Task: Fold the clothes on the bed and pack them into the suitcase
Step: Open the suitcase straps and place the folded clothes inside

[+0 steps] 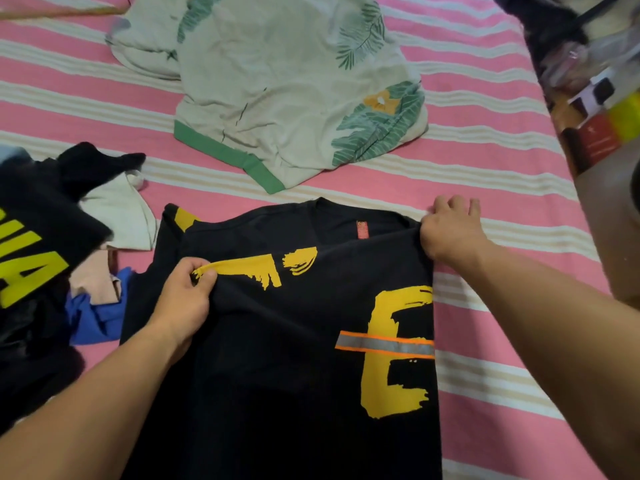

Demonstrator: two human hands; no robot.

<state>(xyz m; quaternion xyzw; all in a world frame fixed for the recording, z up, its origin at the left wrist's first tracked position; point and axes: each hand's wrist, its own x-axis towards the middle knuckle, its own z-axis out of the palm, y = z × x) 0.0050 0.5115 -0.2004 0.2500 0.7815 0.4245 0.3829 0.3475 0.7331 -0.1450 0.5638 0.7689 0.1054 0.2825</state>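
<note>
A black T-shirt (pixel 294 341) with yellow print and an orange-edged grey stripe lies on the pink striped bed (pixel 485 168), collar pointing away from me. My left hand (pixel 183 299) pinches a fold of the shirt near its left shoulder, over a yellow printed patch. My right hand (pixel 450 233) grips the shirt's right shoulder edge, with the fabric drawn taut between both hands. The right side of the shirt is folded under along a straight edge. No suitcase is in view.
A pale leaf-print garment with a green hem (pixel 287 95) lies further up the bed. A heap of clothes (pixel 52 254) sits at the left: black with yellow letters, white, peach and blue pieces. Cluttered items (pixel 595 98) stand beyond the bed's right edge.
</note>
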